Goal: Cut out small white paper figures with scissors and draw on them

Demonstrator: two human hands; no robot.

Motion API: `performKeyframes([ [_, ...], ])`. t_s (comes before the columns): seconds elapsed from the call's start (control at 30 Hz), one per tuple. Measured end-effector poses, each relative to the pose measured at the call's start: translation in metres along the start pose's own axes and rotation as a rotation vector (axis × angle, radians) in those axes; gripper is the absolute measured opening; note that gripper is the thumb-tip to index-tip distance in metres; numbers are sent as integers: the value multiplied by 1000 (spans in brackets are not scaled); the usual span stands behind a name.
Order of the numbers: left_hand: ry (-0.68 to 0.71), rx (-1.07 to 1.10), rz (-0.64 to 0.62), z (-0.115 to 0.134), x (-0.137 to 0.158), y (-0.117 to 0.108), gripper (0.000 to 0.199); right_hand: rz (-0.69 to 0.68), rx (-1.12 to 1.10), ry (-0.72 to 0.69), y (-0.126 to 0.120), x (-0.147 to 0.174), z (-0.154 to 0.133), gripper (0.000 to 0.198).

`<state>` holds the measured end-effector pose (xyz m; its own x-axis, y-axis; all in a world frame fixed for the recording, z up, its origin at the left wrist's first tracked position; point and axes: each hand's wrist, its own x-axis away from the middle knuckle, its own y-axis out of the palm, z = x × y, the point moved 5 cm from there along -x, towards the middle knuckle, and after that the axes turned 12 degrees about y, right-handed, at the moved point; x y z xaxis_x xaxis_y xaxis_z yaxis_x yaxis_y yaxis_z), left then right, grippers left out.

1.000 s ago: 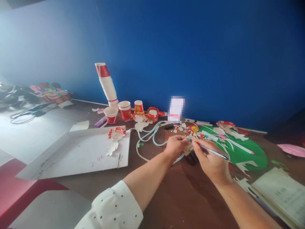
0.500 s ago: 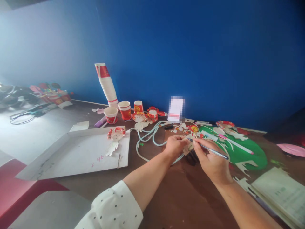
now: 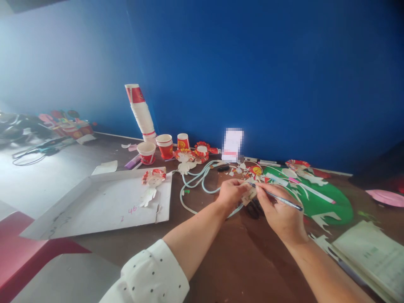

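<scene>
My left hand (image 3: 232, 194) is closed, pinching a small off-white paper piece (image 3: 248, 196) that the fingers partly hide. Gripped in my right hand (image 3: 282, 212) is a dark pen (image 3: 280, 198), slanting with its tip at the paper between both hands. Dark scissors (image 3: 253, 209) lie under the hands, mostly hidden. Around them are paper scraps (image 3: 235, 171), a pale blue cable (image 3: 189, 206) in loops, and a green sheet (image 3: 339, 206) with a white marker with a pink cap (image 3: 312, 190) on it.
A white box lid (image 3: 104, 202) holds a paper doll figure (image 3: 154, 179). Red and white paper cups (image 3: 164, 146) stand at the wall beside a tall leaning cup stack (image 3: 142, 113). More paper figures (image 3: 186, 158) lie behind the cable. A booklet (image 3: 372, 254) rests at right.
Both hands stay in nearly the same place, with the pen tip still at the paper. The view has shifted very slightly.
</scene>
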<state>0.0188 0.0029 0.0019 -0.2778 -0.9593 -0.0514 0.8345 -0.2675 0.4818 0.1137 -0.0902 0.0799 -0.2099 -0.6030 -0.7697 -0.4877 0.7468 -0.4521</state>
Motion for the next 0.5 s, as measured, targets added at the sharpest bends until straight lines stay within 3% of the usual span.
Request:
performKeyframes([
  [0.5, -45, 10, 29, 6, 3, 1, 31, 7, 26, 22, -2, -3, 4, 13],
])
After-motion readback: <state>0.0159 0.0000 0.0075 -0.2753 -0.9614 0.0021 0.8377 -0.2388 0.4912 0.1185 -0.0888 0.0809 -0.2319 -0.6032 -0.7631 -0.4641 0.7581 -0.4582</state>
